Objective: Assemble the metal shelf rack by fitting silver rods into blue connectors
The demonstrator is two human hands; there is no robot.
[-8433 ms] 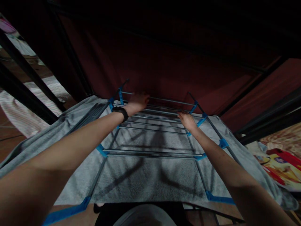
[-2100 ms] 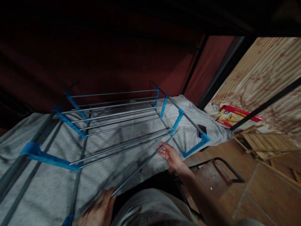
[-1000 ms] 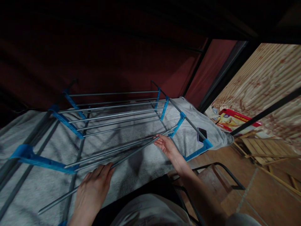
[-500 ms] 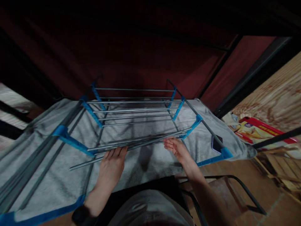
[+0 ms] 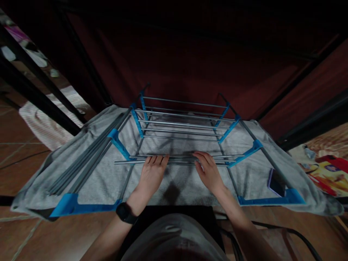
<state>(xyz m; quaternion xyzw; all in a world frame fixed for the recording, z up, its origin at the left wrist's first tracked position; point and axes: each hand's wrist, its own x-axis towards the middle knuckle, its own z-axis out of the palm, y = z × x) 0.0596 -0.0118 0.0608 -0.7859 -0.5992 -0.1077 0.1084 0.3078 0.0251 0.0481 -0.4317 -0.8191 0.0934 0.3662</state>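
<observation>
A person's grey top [image 5: 174, 239] and a curved black tube [image 5: 296, 235] at lower right are both cut off by the bottom edge, and a black band [image 5: 125, 213] circles the left wrist, its face too dark to read. Just beyond, the left hand [image 5: 152, 173] has its fingers closed over a loose rod [image 5: 126, 162] whose near-left end sticks out past a blue bracket; the right hand [image 5: 210, 174] bends its fingers at the same rods, but whether it grips one I cannot tell — the rods overlap there and the other end is hard to pick out. To the right, a phone [image 5: 275, 184] with a dark screen lies on the grey cloth [image 5: 252, 177], right beside a side tube of the rack [image 5: 185, 124]. A bundle of rods [image 5: 88, 153] lies along the left side. The rack's filled rows stand farther back on the cloth, before a dark red panel [image 5: 187, 58]. At right, a red and yellow box [image 5: 328, 173] with a blue logo is cut off, its print illegible; at left, black bars [image 5: 40, 74] partly block a striped cloth [image 5: 50, 119] on the tiled floor [image 5: 13, 156].
</observation>
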